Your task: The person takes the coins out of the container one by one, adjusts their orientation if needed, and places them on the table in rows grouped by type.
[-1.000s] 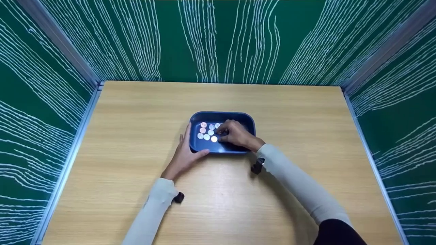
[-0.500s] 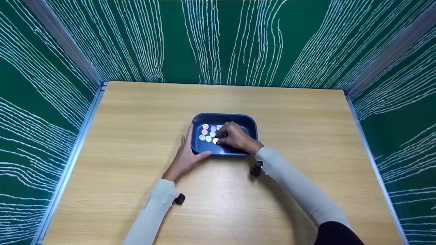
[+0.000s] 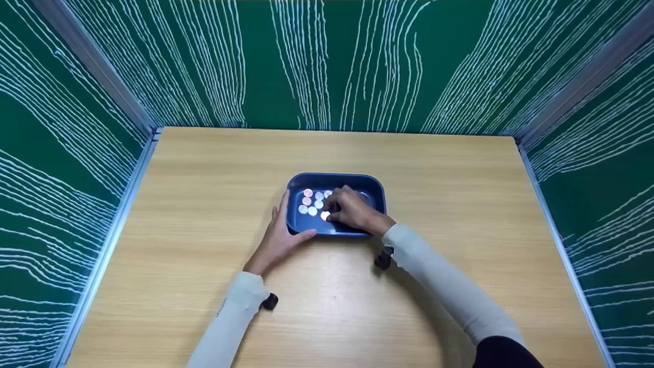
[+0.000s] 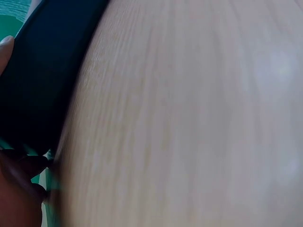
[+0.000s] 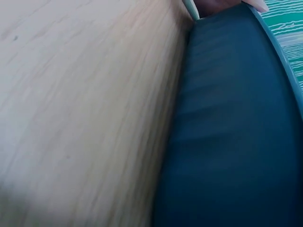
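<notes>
A dark blue tray (image 3: 375,186) sits mid-table with several silver and copper coins (image 3: 312,201) lying in its left half. My left hand (image 3: 278,236) braces the tray's left side, fingers straight along the wall and thumb on the front rim. My right hand (image 3: 353,210) reaches into the tray from the right, its curled fingers pinching the nearest coin (image 3: 325,215). In the left wrist view only the tray's outer wall (image 4: 42,85) and bare table show. The right wrist view shows the tray's wall (image 5: 227,137), with a fingertip (image 5: 222,4) at its top edge.
The wooden table (image 3: 204,174) is closed in by green panels with white lines at the back (image 3: 327,61), left and right. Metal rails (image 3: 115,225) run along the table's side edges. Small black wrist cameras sit under both sleeves.
My right hand's fingertips have slid toward the near-left coin and closed on it. The left hand has stayed on the tray's side.
</notes>
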`<move>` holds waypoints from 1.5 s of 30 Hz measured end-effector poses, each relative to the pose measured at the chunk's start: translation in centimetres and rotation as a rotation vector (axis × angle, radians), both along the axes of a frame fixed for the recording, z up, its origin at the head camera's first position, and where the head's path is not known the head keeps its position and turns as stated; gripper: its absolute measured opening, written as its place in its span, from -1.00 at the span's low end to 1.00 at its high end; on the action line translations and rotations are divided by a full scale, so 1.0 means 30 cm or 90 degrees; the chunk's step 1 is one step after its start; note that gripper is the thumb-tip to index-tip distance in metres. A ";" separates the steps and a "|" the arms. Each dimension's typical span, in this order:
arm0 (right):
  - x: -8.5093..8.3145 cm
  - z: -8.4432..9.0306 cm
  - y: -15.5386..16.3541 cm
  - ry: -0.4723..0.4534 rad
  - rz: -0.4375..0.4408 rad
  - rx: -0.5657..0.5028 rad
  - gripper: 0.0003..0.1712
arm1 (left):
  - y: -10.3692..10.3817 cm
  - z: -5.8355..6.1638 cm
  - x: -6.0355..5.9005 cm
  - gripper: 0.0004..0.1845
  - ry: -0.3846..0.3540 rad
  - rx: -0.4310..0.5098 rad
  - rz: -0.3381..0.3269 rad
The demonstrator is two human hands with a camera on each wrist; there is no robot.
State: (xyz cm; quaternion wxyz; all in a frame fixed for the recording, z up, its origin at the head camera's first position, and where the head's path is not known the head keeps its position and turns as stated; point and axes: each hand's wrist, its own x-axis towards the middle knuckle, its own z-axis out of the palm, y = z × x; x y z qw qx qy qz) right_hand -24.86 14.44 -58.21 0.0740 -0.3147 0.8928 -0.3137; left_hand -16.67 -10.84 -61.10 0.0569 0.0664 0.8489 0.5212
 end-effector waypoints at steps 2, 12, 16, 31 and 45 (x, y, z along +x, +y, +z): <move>0.008 0.013 0.001 -0.021 0.000 0.014 -0.89 | 0.001 -0.001 0.000 0.36 0.001 0.003 0.000; 0.036 0.033 0.010 -0.055 -0.028 0.023 -0.89 | 0.000 -0.008 0.001 0.36 -0.002 0.009 -0.003; 0.048 0.047 0.015 -0.050 -0.046 -0.011 -0.91 | -0.003 -0.010 0.007 0.37 -0.018 0.010 0.005; 0.124 0.159 0.105 -0.121 -0.144 -0.168 -0.92 | 0.008 -0.010 0.004 0.37 -0.006 0.014 0.000; 0.237 0.203 0.241 -0.129 -0.242 -0.193 -0.88 | 0.005 0.005 0.002 0.37 -0.028 0.013 0.003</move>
